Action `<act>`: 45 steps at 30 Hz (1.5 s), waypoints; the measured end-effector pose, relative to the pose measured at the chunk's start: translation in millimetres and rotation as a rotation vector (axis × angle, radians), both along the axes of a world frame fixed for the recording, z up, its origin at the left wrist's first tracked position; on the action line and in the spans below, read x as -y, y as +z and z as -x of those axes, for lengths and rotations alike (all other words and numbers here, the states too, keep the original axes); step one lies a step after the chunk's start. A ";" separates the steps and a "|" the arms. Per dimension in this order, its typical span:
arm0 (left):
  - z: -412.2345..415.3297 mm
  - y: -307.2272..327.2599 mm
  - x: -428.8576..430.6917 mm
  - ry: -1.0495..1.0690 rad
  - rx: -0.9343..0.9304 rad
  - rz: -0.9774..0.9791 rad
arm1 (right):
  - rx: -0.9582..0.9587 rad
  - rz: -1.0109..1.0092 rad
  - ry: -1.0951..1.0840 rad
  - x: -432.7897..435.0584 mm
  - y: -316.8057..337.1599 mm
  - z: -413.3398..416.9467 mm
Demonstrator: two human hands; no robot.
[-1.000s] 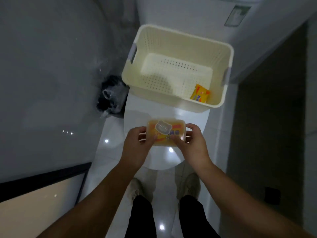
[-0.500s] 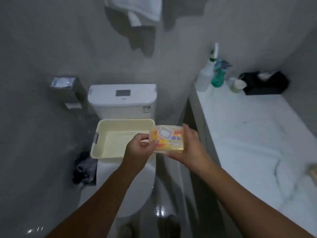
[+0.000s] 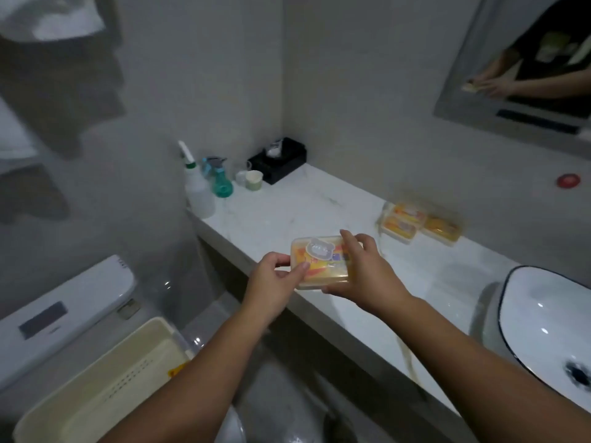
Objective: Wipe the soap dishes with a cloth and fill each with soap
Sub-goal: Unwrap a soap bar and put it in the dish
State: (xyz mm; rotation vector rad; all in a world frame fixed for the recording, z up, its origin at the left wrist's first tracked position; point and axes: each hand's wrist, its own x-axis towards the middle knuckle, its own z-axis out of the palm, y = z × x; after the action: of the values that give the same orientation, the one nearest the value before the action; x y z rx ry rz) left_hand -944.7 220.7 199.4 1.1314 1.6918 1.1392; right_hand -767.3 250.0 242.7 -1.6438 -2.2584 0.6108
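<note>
A clear lidded soap dish (image 3: 319, 262) with a yellow-orange wrapped soap inside is held in the air over the front edge of the white marble counter (image 3: 287, 215). My left hand (image 3: 271, 282) pinches its left end. My right hand (image 3: 367, 270) grips its right side from below and behind. Further right on the counter lie filled soap dishes (image 3: 403, 222), with another (image 3: 443, 230) beside them, blurred. A cream perforated basket (image 3: 105, 385) sits on the toilet at lower left, an orange soap packet (image 3: 177, 369) just showing inside it.
A white sink basin (image 3: 550, 330) stands at the right. At the counter's far end are a white squeeze bottle (image 3: 196, 183), a teal spray bottle (image 3: 220, 179), two cups (image 3: 252, 180) and a black tissue box (image 3: 278, 159). The toilet tank (image 3: 60, 311) is on the left, a mirror (image 3: 524, 62) at upper right.
The view has swung right from the toilet and basket to the counter. Both hands carried the soap dish rightward and now hold it over the counter's edge.
</note>
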 end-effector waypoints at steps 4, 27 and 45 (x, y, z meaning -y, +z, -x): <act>-58.3 11.5 -27.0 -0.195 -0.032 0.001 | 0.031 -0.022 -0.155 3.8 4.7 -60.7; -277.8 -37.0 -196.5 -0.530 -0.196 0.114 | -0.059 0.061 -0.456 -119.5 -68.8 -281.7; -276.1 -159.7 -414.6 -0.691 -0.511 0.078 | -0.038 0.203 -0.764 -277.4 -214.1 -307.0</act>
State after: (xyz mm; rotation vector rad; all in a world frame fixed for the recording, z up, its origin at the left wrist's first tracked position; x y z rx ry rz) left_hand -668.6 635.2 39.6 1.8685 1.4713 0.3619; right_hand -460.3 527.4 28.6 -2.3514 -1.3843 0.6570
